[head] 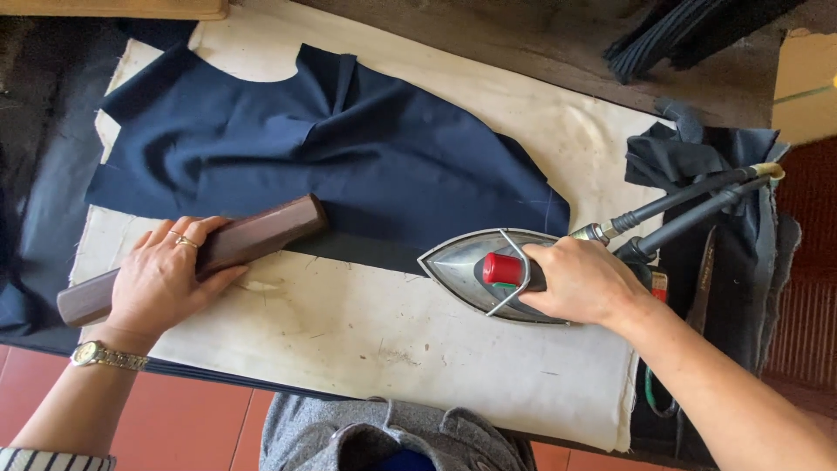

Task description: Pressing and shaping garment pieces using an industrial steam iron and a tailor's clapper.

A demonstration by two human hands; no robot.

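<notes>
The right hand (580, 281) was clenched around the handle of the steam iron (488, 272), whose pointed nose faced left toward the other hand, its long axis running roughly left to right along the lower edge of the navy fabric piece (349, 157). The left hand (166, 275) lay curled over a dark wooden pressing block (253, 240) — grasping it from above — which slanted from lower left up to the right, its far end touching the fabric's edge. The cloth lay just beyond both hands on the cream pressing pad (392, 340) — the iron's nose nearer its hem than the block's middle
</notes>
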